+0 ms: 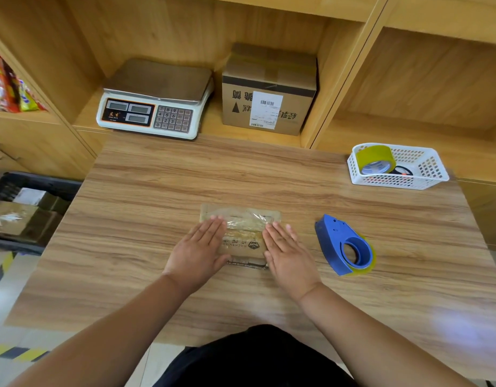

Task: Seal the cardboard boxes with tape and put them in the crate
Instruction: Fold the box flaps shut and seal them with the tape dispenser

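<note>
Presses on the flat cardboard box (242,241) in the middle of the table (157,196) with both hands: left hand (198,248) over its left end, right hand (287,252) over its right, fingers straight and together, gripping nothing. Clear tape (245,222) across the box top. Just right, not touching, a blue tape dispenser (344,245) on its side. At the far right corner, a white basket (391,181) with a yellowish tape roll (376,159). Left of the table, a dark crate (40,178) holding taped boxes (12,216).

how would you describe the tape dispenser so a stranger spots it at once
Start at the wooden table, where the right hand presses a flat cardboard box. Just right of that hand lies the tape dispenser. It is the only blue thing, unlike the bare yellow roll in the white basket.
</note>
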